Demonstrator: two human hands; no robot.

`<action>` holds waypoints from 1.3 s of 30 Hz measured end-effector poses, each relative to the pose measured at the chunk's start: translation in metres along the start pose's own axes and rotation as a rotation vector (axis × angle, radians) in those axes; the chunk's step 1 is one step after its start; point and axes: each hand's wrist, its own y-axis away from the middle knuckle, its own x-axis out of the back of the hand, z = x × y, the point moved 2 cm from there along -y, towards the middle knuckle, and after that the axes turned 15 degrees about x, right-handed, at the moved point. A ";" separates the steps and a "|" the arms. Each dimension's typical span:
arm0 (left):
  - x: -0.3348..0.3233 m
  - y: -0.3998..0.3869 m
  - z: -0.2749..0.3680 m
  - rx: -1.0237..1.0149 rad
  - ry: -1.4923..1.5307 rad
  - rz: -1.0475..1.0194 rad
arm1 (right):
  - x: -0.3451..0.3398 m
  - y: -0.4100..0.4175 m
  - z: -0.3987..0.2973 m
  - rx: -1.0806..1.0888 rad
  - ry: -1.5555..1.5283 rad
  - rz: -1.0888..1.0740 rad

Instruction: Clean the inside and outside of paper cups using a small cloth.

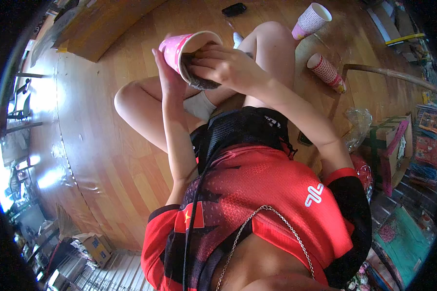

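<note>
My left hand [170, 72] grips a pink patterned paper cup [172, 50] from its outer side, thumb and fingers around the wall. The cup is tilted, its wide mouth turned towards my right hand [233, 69]. The right fingers reach into that mouth and press on a dark grey cloth [202, 83], part of which hangs over the rim. The fingertips inside the cup are partly hidden. Both hands are raised above my crossed bare legs [145, 105].
Beyond my right knee stands a stack of paper cups [311, 22]. A second cup stack [327, 72] lies nearby, close to a bent wooden pole [389, 72]. To the right is a cardboard box [382, 145]. A black object [234, 10] rests on the wood-patterned floor [105, 152].
</note>
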 end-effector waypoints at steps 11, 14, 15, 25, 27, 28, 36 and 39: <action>0.001 0.006 -0.003 -0.552 -0.108 -0.137 | 0.002 -0.007 -0.003 -0.493 -0.581 0.359; 0.004 0.000 -0.012 -0.428 -0.064 0.003 | -0.007 -0.005 -0.009 -0.509 -0.521 0.340; 0.007 -0.003 -0.013 -0.296 0.010 0.103 | -0.011 -0.004 -0.010 -0.520 -0.540 0.319; 0.011 0.000 0.001 0.197 -0.054 0.016 | -0.009 0.005 0.000 -0.338 -0.187 -0.176; 0.000 0.002 0.003 -0.116 -0.140 -0.005 | 0.000 0.003 0.008 -0.666 -0.376 0.104; -0.007 0.006 0.003 -0.277 -0.121 -0.080 | 0.003 -0.002 0.011 -0.641 -0.423 0.239; -0.008 0.013 0.010 -0.408 -0.240 0.165 | -0.007 -0.010 -0.003 -0.778 -0.838 0.523; 0.002 0.005 0.008 -0.269 -0.154 0.233 | -0.013 -0.008 -0.011 -0.633 -0.637 0.403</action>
